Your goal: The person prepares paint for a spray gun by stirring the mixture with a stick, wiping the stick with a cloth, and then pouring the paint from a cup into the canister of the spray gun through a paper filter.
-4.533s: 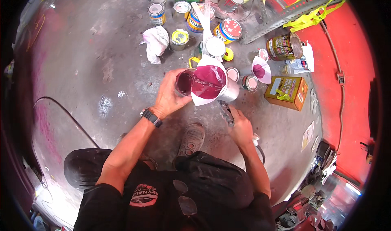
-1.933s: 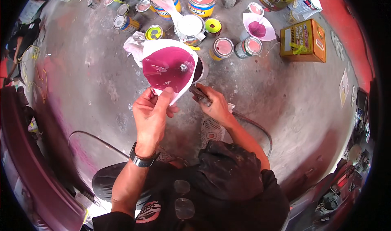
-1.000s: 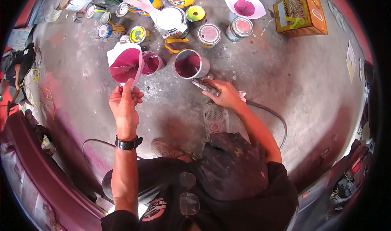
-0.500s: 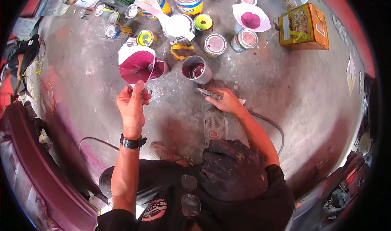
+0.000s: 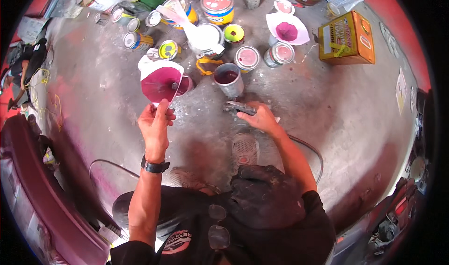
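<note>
My left hand (image 5: 155, 125) pinches the near edge of a white paper paint strainer (image 5: 161, 83), a cone stained magenta inside. Behind its right side stands a magenta-stained cup (image 5: 185, 85), partly hidden by the cone. My right hand (image 5: 260, 116) is closed around a metal spray gun (image 5: 241, 107), most of its handle hidden by my fingers. Just beyond the gun is a grey cup (image 5: 230, 83) with dark red liquid inside; the join between cup and gun is hard to see. An air hose (image 5: 306, 144) curves behind my right forearm.
Several paint cans, among them a pink-topped can (image 5: 247, 59), crowd the floor ahead. A white spatula-like stick (image 5: 187, 24) lies across them. Another strainer (image 5: 286, 30) and a yellow rectangular tin (image 5: 347, 38) stand at far right. A maroon panel (image 5: 42, 195) lies left.
The grey cup by my right hand has tipped, showing more of its side and less of its inside. My left hand and the strainer have shifted slightly right and nearer. The view has tilted slightly.
</note>
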`<state>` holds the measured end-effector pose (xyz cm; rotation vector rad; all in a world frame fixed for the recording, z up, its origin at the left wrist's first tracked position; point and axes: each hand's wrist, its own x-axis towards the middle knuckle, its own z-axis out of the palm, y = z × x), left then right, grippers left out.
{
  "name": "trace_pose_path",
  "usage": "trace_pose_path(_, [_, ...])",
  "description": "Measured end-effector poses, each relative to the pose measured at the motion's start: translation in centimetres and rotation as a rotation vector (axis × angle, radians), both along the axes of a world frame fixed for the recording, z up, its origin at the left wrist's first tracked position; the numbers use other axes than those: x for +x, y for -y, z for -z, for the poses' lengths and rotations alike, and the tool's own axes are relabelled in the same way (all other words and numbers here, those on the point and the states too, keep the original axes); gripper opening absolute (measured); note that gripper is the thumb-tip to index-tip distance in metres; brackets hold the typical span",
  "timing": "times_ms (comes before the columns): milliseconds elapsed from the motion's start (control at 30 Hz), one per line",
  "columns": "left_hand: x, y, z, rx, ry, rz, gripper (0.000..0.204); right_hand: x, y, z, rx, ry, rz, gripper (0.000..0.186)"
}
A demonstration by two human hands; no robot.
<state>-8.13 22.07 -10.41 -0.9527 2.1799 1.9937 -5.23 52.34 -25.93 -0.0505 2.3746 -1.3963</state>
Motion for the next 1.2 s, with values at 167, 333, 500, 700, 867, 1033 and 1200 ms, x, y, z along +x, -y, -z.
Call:
trace_pose_path(167, [0.1,0.0,0.4,0.048,-0.020,0.018,0.023,0.3,-0.5,0.0,-0.003,-0.055,0.038,0.061])
trace_pose_path(333, [-0.4,-0.5,-0.1,-0.001,0.036,0.000,0.023,0.6,-0.6,-0.3,0.064,-0.082,0.047,0.061])
trace_pose_path(500, [-2.4,-3.2,-2.1,0.053,-0.073,0.107,0.020,1.0,-0.5,-0.5,0.047,-0.057,0.048,0.060])
trace_pose_path(700, [-6.7,-10.3,-4.0,0.115,-0.225,0.289,0.019,1.4,-0.3,-0.6,0.037,-0.125,0.096,0.059])
trace_pose_path(867, [-12.7,-18.1,-3.0,0.153,-0.159,0.538,0.028,1.6,-0.5,-0.6,0.053,-0.019,0.110,0.063])
trace_pose_path(1033, [-14.2,-19.6,-1.6,0.113,0.078,0.553,0.062,1.9,-0.7,-0.2,0.064,-0.064,0.071,0.065])
trace_pose_path(1200, [-9.7,-11.1,-3.6,0.198,0.084,0.746,0.039,2.6,-1.2,-1.1,0.109,-0.318,0.106,0.074])
